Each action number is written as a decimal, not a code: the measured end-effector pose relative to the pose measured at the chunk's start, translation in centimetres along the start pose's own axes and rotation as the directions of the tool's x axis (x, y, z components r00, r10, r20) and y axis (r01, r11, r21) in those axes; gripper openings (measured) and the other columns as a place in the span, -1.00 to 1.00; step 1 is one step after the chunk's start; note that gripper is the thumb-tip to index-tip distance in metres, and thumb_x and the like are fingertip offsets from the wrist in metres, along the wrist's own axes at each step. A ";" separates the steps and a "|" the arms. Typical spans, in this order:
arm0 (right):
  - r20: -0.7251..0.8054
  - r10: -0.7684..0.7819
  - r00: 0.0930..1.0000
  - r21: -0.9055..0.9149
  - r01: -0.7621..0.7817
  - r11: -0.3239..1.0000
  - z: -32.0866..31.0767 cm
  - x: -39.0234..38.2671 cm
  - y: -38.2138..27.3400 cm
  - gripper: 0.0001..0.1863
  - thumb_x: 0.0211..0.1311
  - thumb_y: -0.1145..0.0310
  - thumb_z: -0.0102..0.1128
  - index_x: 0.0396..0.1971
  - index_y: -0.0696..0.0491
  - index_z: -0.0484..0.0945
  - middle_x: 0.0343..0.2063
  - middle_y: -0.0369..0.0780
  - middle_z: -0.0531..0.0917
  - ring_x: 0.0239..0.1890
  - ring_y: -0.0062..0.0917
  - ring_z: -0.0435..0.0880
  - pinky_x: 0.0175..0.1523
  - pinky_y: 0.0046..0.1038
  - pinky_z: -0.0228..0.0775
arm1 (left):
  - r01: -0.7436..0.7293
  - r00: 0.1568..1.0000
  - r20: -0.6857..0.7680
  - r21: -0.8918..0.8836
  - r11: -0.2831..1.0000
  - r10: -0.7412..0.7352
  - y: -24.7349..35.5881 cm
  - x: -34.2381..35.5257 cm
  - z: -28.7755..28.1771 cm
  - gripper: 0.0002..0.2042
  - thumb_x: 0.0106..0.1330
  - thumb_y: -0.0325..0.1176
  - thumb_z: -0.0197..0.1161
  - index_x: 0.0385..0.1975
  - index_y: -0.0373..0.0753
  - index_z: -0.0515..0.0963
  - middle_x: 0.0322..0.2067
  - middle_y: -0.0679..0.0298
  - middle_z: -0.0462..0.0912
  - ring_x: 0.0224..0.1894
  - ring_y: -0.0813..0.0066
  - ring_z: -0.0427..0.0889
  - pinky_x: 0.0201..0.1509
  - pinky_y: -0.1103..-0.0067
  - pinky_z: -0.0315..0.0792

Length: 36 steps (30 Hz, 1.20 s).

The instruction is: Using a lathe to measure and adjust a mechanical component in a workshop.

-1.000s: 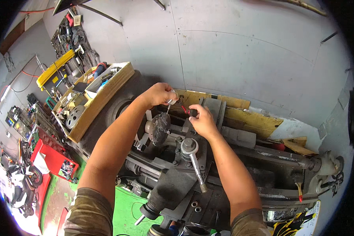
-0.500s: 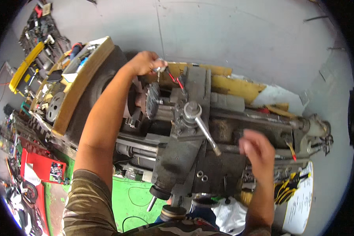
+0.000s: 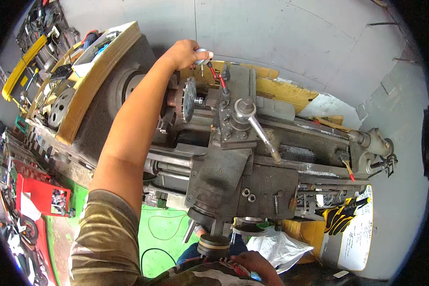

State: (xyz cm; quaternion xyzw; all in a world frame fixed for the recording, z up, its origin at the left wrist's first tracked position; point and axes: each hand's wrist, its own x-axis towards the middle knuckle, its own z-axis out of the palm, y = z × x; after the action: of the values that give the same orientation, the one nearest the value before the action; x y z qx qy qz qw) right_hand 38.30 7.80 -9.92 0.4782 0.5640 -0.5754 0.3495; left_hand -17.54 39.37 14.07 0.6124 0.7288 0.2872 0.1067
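Note:
My left hand (image 3: 185,55) reaches over the lathe with its fingers closed round a round dial indicator (image 3: 203,56). The indicator joins a red jointed arm (image 3: 219,78) that stands on the tool slide by the tool post. Just below the indicator is a dark toothed disc (image 3: 189,100), mounted at the lathe's spindle end. The tool post (image 3: 244,107) carries a long metal handle (image 3: 264,138) angled towards the lower right. Low in the picture, my right hand (image 3: 253,262) is against my patterned shirt; its fingers are partly hidden.
A wooden-edged tray (image 3: 102,78) of tools sits on the headstock. Two nuts (image 3: 248,194) lie on the carriage apron. At the right are the tailstock (image 3: 377,145), black-and-yellow gloves (image 3: 341,218) and a white sheet (image 3: 356,238). A handwheel (image 3: 213,244) projects towards me.
My right hand has moved from above the carriage down to my shirt. The left hand stays on the dial indicator. The whole view has shifted slightly.

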 end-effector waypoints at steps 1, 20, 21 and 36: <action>-0.008 -0.009 1.000 0.001 0.009 1.000 -0.8 -2.0 -1.6 -0.31 0.38 -0.30 0.23 -0.05 0.14 0.75 -0.07 0.04 0.77 0.02 -0.24 0.74 0.14 -0.23 0.50 | -0.007 1.000 -0.010 -0.013 1.000 0.007 0.1 0.0 0.0 -0.27 0.22 0.29 0.46 -0.20 -0.49 0.67 -0.43 0.04 0.75 -0.47 0.36 0.77 -0.25 0.42 0.65; 0.423 -0.788 -0.447 -0.869 0.045 -0.493 -16.5 -13.9 -30.3 -0.57 0.01 0.43 0.43 -0.74 -0.09 0.26 -0.72 -0.37 0.32 -0.74 -0.49 0.34 -0.67 -0.40 0.18 | 0.006 1.000 -0.024 0.009 1.000 -0.006 0.1 -0.3 0.0 -0.35 0.24 0.16 0.50 -0.13 -0.49 0.69 -0.36 0.00 0.77 -0.43 0.33 0.76 -0.24 0.42 0.65; 0.259 -0.863 -0.434 -0.918 0.166 -0.359 -18.4 -13.7 -30.4 -0.56 0.00 0.42 0.42 -0.77 -0.09 0.25 -0.76 -0.35 0.28 -0.77 -0.46 0.31 -0.69 -0.38 0.14 | 0.006 1.000 -0.021 0.005 1.000 -0.006 0.0 -0.3 0.0 -0.35 0.24 0.16 0.50 -0.13 -0.49 0.69 -0.36 0.00 0.77 -0.43 0.33 0.76 -0.24 0.42 0.65; -0.312 -0.949 -0.055 -0.888 0.372 0.271 -29.7 -7.9 -27.0 0.19 -0.24 -0.25 0.70 0.34 0.17 0.39 0.31 0.07 0.49 0.37 -0.02 0.46 0.44 -0.14 0.32 | -0.043 0.996 -0.073 0.074 0.996 0.049 0.0 -0.4 0.0 -0.30 0.22 0.25 0.44 -0.11 -0.46 0.71 -0.22 -0.13 0.78 -0.12 0.03 0.78 0.05 0.30 0.61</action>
State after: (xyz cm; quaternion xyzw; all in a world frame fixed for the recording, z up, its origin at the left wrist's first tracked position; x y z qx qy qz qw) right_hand 19.87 39.15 8.86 0.1838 0.9454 -0.1424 -0.2283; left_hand -17.46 38.99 13.98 0.6212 0.7279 0.2858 0.0507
